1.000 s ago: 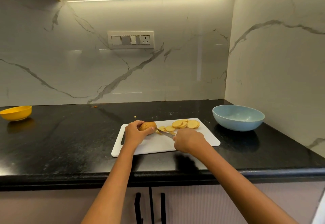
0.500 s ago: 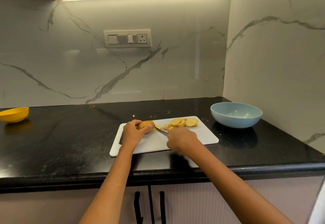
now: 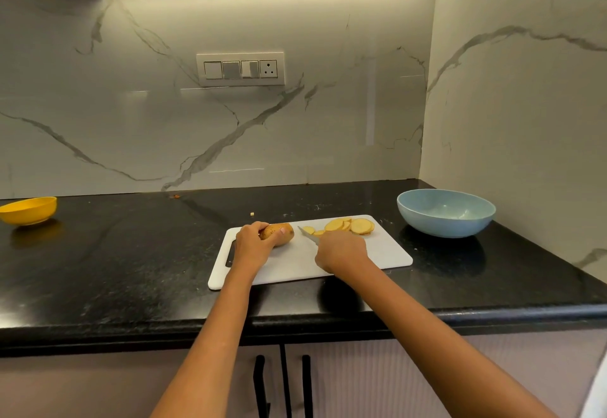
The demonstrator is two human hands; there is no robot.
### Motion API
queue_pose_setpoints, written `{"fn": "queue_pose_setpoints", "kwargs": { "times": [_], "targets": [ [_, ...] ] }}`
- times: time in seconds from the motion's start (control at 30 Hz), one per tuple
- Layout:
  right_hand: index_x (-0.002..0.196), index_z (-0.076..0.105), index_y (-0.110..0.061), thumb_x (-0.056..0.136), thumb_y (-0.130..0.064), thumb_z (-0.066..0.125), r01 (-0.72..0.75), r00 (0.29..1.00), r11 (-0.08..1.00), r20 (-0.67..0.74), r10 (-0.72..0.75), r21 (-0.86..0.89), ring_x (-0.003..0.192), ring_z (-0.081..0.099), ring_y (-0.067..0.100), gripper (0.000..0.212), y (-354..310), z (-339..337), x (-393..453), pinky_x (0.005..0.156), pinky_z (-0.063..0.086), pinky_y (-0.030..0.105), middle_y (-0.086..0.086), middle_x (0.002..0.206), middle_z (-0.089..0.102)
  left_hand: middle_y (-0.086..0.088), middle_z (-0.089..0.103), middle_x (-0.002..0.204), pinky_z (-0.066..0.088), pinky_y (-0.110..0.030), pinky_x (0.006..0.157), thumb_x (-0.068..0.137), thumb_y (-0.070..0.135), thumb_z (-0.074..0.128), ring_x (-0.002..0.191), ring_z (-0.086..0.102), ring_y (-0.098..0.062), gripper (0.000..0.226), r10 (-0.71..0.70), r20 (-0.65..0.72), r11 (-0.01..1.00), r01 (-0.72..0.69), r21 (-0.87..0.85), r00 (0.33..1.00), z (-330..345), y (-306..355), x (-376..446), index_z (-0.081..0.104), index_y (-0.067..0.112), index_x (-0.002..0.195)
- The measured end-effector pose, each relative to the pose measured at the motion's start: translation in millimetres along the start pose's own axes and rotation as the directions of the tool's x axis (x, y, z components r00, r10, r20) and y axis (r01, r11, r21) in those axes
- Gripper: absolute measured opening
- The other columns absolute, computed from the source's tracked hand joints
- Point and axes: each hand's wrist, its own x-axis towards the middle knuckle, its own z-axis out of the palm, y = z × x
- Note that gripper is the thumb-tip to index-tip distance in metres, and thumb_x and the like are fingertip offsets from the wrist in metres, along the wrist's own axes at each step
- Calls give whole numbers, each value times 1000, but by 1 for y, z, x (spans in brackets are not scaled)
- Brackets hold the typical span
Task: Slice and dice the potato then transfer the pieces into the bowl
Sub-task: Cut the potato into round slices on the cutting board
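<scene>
Setting: a black stone surface (image 3: 131, 270) fills the middle of the frame, with a marble-patterned wall behind and to the right of it.
Cutting board: a white plastic cutting board (image 3: 391, 253) lies flat on the surface just below the centre of the frame, its handle slot at its left end.
Potato: the uncut part of a brown-skinned potato (image 3: 279, 233) lies on the left half of the board, its cut end facing right.
Left hand: the left hand (image 3: 253, 245) curls over the potato from the left, thumb on the near side, gripping it against the board.
Slices: a row of pale yellow potato slices (image 3: 348, 225) overlaps along the far edge of the board, right of the potato and apart from it.
Right hand: the right hand (image 3: 341, 252) is closed round the handle of a knife (image 3: 307, 235); the handle itself is hidden inside the fist.
Knife: the blade points up and left, between the potato and the slices; the tip seems to be near the smallest slice, though contact cannot be made out.
Blue bowl: a light blue bowl (image 3: 446, 225) stands on the surface right of the board, not touching it.
Yellow bowl: a yellow bowl (image 3: 29, 210) sits at the far left edge of the frame, well apart from the board.
Wall: a switch panel (image 3: 241, 69) with a socket is mounted above the board.
Below: cabinet doors (image 3: 377, 381) with black handles run along the bottom of the frame.
</scene>
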Motion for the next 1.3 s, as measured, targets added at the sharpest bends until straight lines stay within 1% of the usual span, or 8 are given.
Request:
{"fn": "queue_pose_setpoints", "kwargs": {
  "times": [0.07, 0.13, 0.37, 0.5, 0.77, 0.87, 0.97, 1.3],
  "targets": [
    [116, 58, -8, 97, -18, 42, -12, 1000, 1000, -9, 12, 22, 84, 51, 17, 27, 2, -3, 1, 71, 40, 24, 5, 93, 53, -13, 59, 120, 42, -30, 90, 86, 32, 64, 107, 54, -24, 43, 17, 30, 1000, -16, -7, 999, 0, -1, 1, 58, 7, 121],
    [115, 57, -7, 97, -19, 43, -24, 999, 999, -29, 25, 49, 80, 49, 17, 26, 2, -8, 3, 68, 38, 25, 4, 90, 51, -11, 58, 120, 42, -29, 90, 85, 32, 65, 107, 54, -23, 43, 52, 59, 998, -53, 15, 997, 1, 0, 1, 58, 9, 121],
    [118, 55, -5, 97, -19, 44, -4, 999, 991, -34, 9, 137, 82, 50, 16, 28, -4, -17, 3, 74, 41, 26, 5, 88, 51, -10, 52, 123, 45, -29, 91, 78, 29, 73, 109, 53, -23, 51, 95, 93, 995, -98, 24, 991, 1, 4, -1, 55, 11, 121],
    [113, 56, -6, 97, -20, 44, -4, 1000, 989, -28, 9, 151, 81, 50, 16, 25, -5, -11, 0, 70, 40, 24, 3, 77, 48, -9, 56, 121, 49, -33, 92, 73, 30, 77, 107, 54, -22, 54, 78, 97, 997, -76, -17, 992, 1, 4, -2, 54, 12, 119],
    [117, 56, -7, 97, -19, 42, 7, 999, 994, -49, -1, 113, 82, 50, 17, 27, -11, -11, -6, 70, 41, 24, 7, 94, 54, -9, 54, 124, 44, -30, 92, 74, 27, 77, 110, 51, -21, 55, 105, 97, 994, -104, -10, 990, 2, 4, -3, 56, 13, 123],
    [122, 54, -6, 99, -24, 41, 3, 999, 994, -54, 3, 106, 96, 58, 20, 32, -17, -9, -7, 79, 46, 26, 9, 102, 58, -8, 56, 122, 44, -29, 91, 72, 28, 78, 109, 52, -20, 54, 93, 87, 996, -92, -17, 992, 2, 2, 0, 59, 13, 121],
    [125, 53, -7, 100, -25, 41, -3, 1000, 994, -25, 6, 108, 108, 57, 21, 33, -26, -8, 1, 85, 45, 26, 10, 118, 60, -10, 58, 119, 47, -34, 94, 70, 25, 80, 109, 54, -23, 52, 95, 80, 995, -94, -16, 992, 0, 2, 2, 62, 12, 117],
    [124, 52, -8, 97, -16, 42, 42, 999, 999, 31, -42, 6, 112, 54, 22, 30, -11, 6, -10, 88, 43, 28, 8, 124, 57, -3, 56, 121, 45, -30, 92, 68, 31, 82, 108, 52, -17, 56, 78, 112, 995, -72, -63, 991, -3, 1, 0, 62, 18, 119]
  ]
}}
